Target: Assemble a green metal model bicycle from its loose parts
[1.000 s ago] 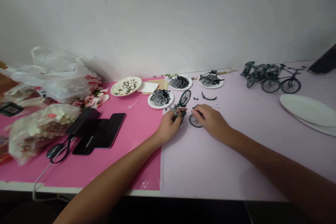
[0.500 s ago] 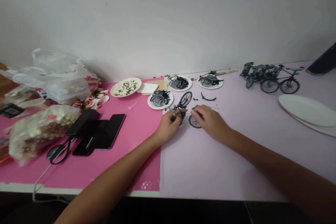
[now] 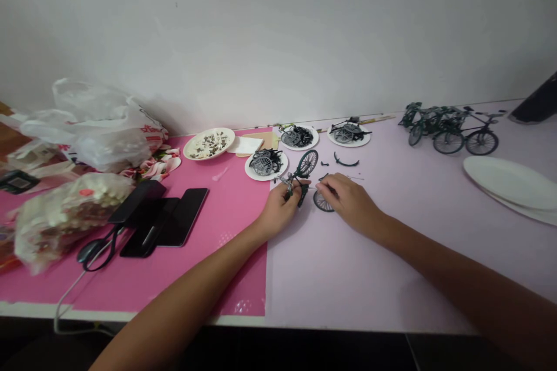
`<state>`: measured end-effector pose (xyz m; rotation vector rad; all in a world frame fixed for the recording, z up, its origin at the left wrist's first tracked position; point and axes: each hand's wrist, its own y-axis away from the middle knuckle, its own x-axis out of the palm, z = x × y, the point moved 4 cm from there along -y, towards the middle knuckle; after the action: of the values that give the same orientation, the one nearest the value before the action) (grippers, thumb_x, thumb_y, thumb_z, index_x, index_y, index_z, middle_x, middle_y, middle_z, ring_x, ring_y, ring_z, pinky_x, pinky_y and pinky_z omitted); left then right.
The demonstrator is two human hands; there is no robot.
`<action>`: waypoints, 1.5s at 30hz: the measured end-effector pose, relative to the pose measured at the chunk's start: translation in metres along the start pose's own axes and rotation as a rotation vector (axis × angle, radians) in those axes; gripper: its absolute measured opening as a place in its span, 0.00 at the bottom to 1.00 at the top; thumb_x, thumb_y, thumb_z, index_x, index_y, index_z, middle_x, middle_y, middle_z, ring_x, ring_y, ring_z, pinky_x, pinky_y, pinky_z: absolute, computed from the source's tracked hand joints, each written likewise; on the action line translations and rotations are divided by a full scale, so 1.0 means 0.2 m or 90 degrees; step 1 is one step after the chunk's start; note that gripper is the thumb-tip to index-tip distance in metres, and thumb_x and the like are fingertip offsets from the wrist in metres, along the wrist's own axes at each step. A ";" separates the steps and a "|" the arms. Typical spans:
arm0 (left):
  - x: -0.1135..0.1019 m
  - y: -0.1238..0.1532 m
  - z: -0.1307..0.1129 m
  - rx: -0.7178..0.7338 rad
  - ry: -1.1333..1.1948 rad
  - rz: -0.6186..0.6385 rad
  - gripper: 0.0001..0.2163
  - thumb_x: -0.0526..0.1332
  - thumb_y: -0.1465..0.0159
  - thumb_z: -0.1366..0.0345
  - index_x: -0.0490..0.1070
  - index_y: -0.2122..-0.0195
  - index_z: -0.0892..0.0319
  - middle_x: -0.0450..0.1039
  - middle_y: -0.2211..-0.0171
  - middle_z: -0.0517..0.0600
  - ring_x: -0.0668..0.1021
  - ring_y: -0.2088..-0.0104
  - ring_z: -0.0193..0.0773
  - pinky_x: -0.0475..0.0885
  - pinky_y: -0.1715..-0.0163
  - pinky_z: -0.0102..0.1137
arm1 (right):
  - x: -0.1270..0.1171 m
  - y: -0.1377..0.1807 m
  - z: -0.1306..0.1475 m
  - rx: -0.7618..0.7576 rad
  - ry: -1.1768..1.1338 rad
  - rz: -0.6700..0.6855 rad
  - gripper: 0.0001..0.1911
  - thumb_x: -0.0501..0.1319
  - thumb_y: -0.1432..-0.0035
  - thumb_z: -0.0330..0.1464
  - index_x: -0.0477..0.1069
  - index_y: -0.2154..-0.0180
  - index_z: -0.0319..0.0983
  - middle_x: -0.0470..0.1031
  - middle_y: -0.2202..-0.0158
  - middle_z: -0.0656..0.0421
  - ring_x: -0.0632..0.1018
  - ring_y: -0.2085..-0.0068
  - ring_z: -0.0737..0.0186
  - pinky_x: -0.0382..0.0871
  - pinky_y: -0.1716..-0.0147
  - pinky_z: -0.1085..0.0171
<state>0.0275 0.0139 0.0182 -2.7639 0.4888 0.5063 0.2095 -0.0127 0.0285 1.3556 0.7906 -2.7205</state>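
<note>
Dark green, plastic-looking frame and thin spokes make up the part-built miniature bicycle, which is held just above the lilac table cover, near its seam with the glossy pink one. Its visible wheel tilts up beyond the fingers. It should be light and stiff, but the spokes and slim bars look easy to bend or snap; the frame's thicker middle is the safer hold.

The left hand has fingers and thumb closed around that middle. The right hand is drawn into a pinch, thumb against forefinger, apparently on a thin pale rod pointing at the frame.

Partly hidden below the right hand is a dark spoked wheel; whether it is attached to anything, I cannot tell. Beyond lie a curved black strip and a tiny black piece. Farther out are three small white plates of grey and black parts, and, to the right, a cluster of dark green standing bicycles.
</note>
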 end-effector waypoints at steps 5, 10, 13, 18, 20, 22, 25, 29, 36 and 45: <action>0.00 0.01 0.00 0.003 0.005 -0.003 0.16 0.56 0.29 0.59 0.79 0.51 0.63 0.80 0.57 0.56 0.78 0.61 0.40 0.73 0.56 0.34 | 0.00 0.00 0.00 0.005 0.000 -0.002 0.17 0.50 0.27 0.41 0.65 0.69 0.42 0.72 0.70 0.56 0.73 0.67 0.57 0.63 0.68 0.60; 0.01 0.01 0.00 -0.015 -0.014 -0.026 0.16 0.63 0.35 0.63 0.78 0.47 0.62 0.79 0.65 0.51 0.75 0.69 0.36 0.72 0.65 0.31 | 0.00 0.00 0.01 0.009 -0.001 0.007 0.16 0.51 0.27 0.40 0.66 0.68 0.42 0.72 0.70 0.57 0.73 0.67 0.58 0.63 0.69 0.61; 0.01 0.02 0.00 -0.014 -0.008 -0.040 0.14 0.63 0.35 0.64 0.79 0.50 0.63 0.79 0.65 0.52 0.75 0.70 0.35 0.72 0.67 0.30 | 0.00 0.00 0.01 0.009 -0.007 0.012 0.16 0.52 0.27 0.39 0.66 0.68 0.42 0.72 0.69 0.57 0.74 0.66 0.57 0.63 0.68 0.61; 0.01 0.02 -0.01 -0.014 0.006 -0.049 0.12 0.63 0.35 0.65 0.79 0.53 0.62 0.80 0.64 0.52 0.76 0.70 0.35 0.73 0.67 0.30 | -0.05 -0.02 -0.05 0.029 -0.007 -0.017 0.15 0.50 0.26 0.39 0.68 0.65 0.43 0.74 0.64 0.55 0.75 0.62 0.54 0.66 0.64 0.59; 0.01 0.02 -0.01 -0.013 0.011 -0.050 0.10 0.63 0.35 0.65 0.79 0.56 0.62 0.81 0.62 0.54 0.77 0.67 0.36 0.73 0.65 0.30 | -0.10 -0.04 -0.11 0.065 -0.001 -0.066 0.17 0.48 0.25 0.41 0.67 0.65 0.43 0.73 0.65 0.54 0.74 0.63 0.54 0.66 0.64 0.58; 0.01 0.02 -0.01 -0.013 0.021 -0.049 0.08 0.63 0.35 0.65 0.78 0.58 0.62 0.81 0.59 0.56 0.79 0.65 0.38 0.74 0.64 0.31 | -0.16 -0.06 -0.17 0.078 -0.004 -0.132 0.19 0.45 0.25 0.42 0.63 0.67 0.44 0.71 0.67 0.55 0.73 0.65 0.54 0.66 0.63 0.57; 0.01 0.01 0.00 -0.017 0.031 -0.049 0.08 0.63 0.35 0.64 0.78 0.59 0.62 0.81 0.58 0.56 0.79 0.65 0.37 0.74 0.64 0.31 | -0.21 -0.09 -0.25 0.085 -0.002 -0.187 0.17 0.48 0.26 0.45 0.59 0.67 0.45 0.72 0.67 0.55 0.73 0.62 0.52 0.67 0.60 0.55; 0.01 0.01 0.00 -0.031 0.050 -0.047 0.10 0.64 0.35 0.62 0.78 0.57 0.62 0.81 0.62 0.53 0.76 0.71 0.35 0.72 0.68 0.31 | -0.14 -0.10 -0.29 0.048 0.004 -0.097 0.12 0.57 0.32 0.41 0.57 0.66 0.45 0.76 0.55 0.51 0.74 0.48 0.48 0.68 0.49 0.50; 0.01 0.01 0.00 -0.025 0.039 -0.043 0.11 0.64 0.35 0.62 0.78 0.56 0.62 0.81 0.61 0.54 0.76 0.70 0.35 0.73 0.67 0.31 | 0.02 -0.10 -0.31 -0.006 0.042 0.063 0.21 0.57 0.31 0.44 0.66 0.42 0.41 0.74 0.44 0.45 0.61 0.28 0.40 0.59 0.34 0.40; 0.01 0.01 0.01 -0.011 0.060 -0.040 0.07 0.64 0.36 0.63 0.75 0.65 0.62 0.81 0.49 0.57 0.79 0.65 0.35 0.75 0.61 0.32 | 0.00 -0.14 -0.37 -0.026 0.128 0.004 0.08 0.54 0.31 0.32 0.71 0.59 0.40 0.78 0.54 0.45 0.75 0.47 0.44 0.72 0.51 0.47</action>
<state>0.0289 0.0128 0.0156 -2.8205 0.4191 0.3681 0.2597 0.0445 0.0041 1.6392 0.8463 -2.5759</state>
